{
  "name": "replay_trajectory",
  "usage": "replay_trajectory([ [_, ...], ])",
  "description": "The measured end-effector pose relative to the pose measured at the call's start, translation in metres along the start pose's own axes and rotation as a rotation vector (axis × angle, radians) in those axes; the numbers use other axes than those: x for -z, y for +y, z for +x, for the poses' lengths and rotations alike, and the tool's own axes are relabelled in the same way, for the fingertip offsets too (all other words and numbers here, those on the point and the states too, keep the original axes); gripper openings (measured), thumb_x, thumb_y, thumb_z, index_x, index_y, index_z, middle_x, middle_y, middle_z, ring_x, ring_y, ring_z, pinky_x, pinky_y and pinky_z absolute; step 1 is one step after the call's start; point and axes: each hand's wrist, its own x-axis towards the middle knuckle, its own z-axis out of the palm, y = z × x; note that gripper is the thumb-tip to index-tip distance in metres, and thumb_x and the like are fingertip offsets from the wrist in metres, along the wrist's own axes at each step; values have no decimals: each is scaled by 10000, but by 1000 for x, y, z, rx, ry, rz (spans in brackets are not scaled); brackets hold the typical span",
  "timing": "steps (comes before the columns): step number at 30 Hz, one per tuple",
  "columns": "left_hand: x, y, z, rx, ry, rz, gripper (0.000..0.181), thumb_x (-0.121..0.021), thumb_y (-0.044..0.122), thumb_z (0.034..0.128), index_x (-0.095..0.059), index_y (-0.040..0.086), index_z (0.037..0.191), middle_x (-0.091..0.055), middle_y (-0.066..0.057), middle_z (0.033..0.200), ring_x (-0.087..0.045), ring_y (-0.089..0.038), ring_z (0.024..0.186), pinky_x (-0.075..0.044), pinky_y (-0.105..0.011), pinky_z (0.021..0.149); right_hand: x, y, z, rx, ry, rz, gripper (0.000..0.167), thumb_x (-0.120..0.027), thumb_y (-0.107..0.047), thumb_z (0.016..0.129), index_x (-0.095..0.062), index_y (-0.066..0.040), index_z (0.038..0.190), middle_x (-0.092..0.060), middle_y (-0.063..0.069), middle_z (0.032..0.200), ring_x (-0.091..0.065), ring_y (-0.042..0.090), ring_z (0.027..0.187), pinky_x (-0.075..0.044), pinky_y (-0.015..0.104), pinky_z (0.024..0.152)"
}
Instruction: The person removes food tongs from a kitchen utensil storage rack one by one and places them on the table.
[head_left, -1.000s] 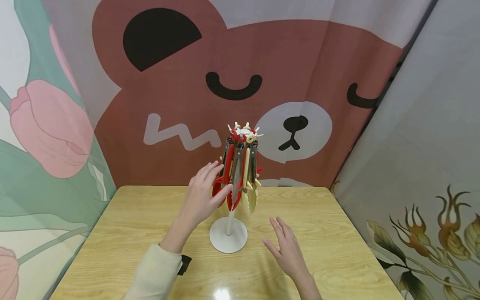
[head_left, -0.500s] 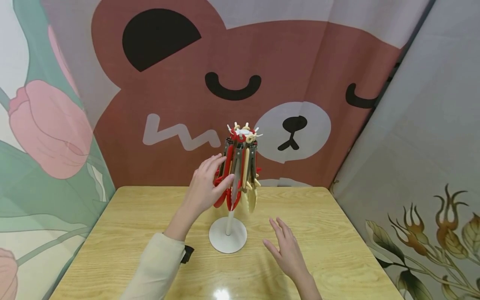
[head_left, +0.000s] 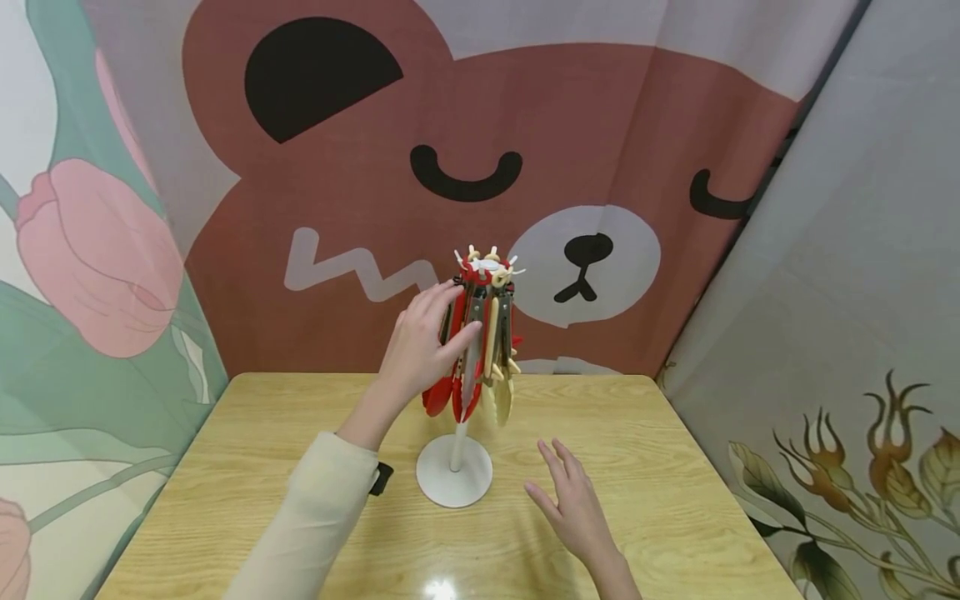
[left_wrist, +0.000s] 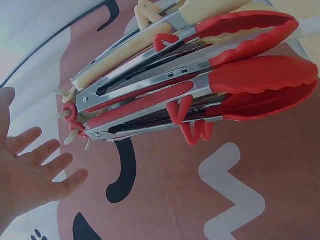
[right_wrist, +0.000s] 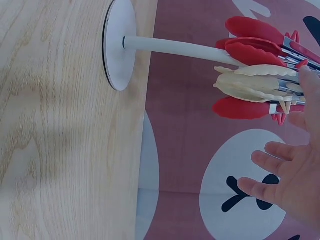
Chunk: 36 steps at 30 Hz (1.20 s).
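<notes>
Several kitchen tongs hang by their end loops from the hooked top of a white stand (head_left: 454, 472). Some are red-tipped tongs (left_wrist: 265, 75), others cream-tipped tongs (head_left: 501, 402), all with metal arms and tips pointing down. Beside the upper left of the bunch is my left hand (head_left: 422, 343), fingers extended and spread. The left wrist view shows a gap between its fingertips (left_wrist: 80, 175) and the tongs. Lower down, right of the stand, my right hand (head_left: 577, 510) hovers over the table with relaxed fingers, holding nothing. The far side of the bunch is hidden.
The stand's round base rests on a light wood-grain table (head_left: 285, 433). Behind the table hangs a curtain (head_left: 577, 150) with a bear print. Floral curtains (head_left: 840, 333) border the right and left sides.
My left hand has risen along the left side of the hanging tongs, toward their loops. The tongs at the left have shifted slightly. My right hand has stayed almost still.
</notes>
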Motion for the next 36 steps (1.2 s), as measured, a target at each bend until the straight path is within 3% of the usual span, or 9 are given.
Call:
replay_trajectory([
  [24, -11, -4, 41, -104, -21, 25, 450, -579, 261, 857, -504, 31, 1236, -420, -137, 1326, -305, -251, 1260, -306, -491, 946, 3, 6, -7, -32, -31, -2, 559, -614, -283, 839, -426, -43, 1308, -382, 241, 1304, -413, 417, 1124, -350, 615, 814],
  [36, -15, -10, 55, -88, -72, 33, 408, -560, 227, 877, -516, 33, 1234, -445, -114, 1314, -301, -241, 1266, -273, -467, 981, 1, 5, -7, -40, -40, -11, 558, -625, -271, 833, -434, -43, 1305, -385, 243, 1300, -415, 415, 1121, -359, 599, 820],
])
